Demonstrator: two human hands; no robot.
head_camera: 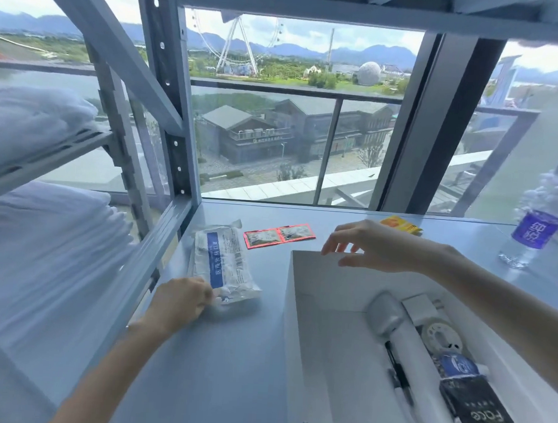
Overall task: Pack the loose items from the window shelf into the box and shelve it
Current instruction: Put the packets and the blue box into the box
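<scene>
Standing nearest on the shelf (228,371), the open white box (312,278) is listed. Left of the box, a clear packet (225,263) is pinched at its near end by the left hand (180,303). Above the box's far rim, the right hand (376,246) is held with fingers spread, empty. Beyond the box, red sachets (279,236) and a yellow packet (401,224) are laid.

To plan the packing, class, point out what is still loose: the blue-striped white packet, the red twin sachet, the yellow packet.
Blue-striped white packet (227,263): head view, middle of its wrapper.
Red twin sachet (279,236): head view, seam between its halves.
Yellow packet (401,225): head view, its top face.
</scene>
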